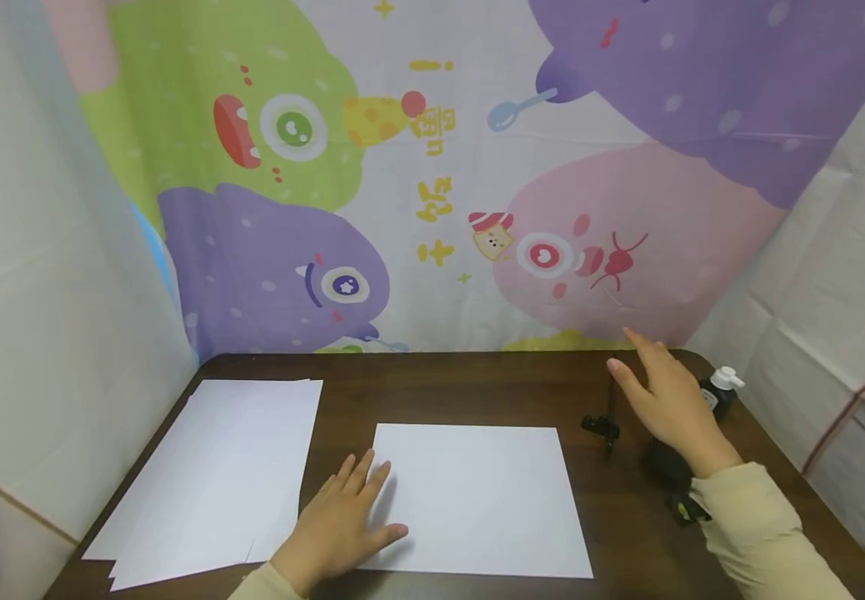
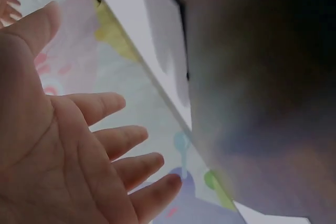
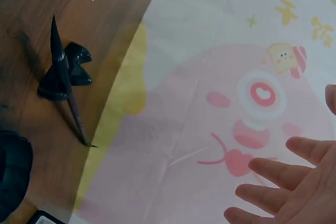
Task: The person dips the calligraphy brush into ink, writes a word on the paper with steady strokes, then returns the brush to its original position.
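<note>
Dark-brown wooden table carried one blank white rectangular sheet of paper, lying flat at the near centre; a loose pile of white paper sheets lay to its left. Head view rendered the thin dark brush merely as a line. Right wrist view resolved it: brush with a black tapered head, laid across a glossy black brush rest. Only the head view showed the black bottle with a white pump top clearly, at the table's far right.

Left hand: over the sheet's left edge, fingers extended and slightly parted, thumb well out. Left wrist view showed the palm side bare; nothing held. Contact with the paper could not be determined. Right hand: raised near the bottle, fingers nearly straight, thumb apart. Right wrist view confirmed empty fingers, well apart from the brush.
</note>
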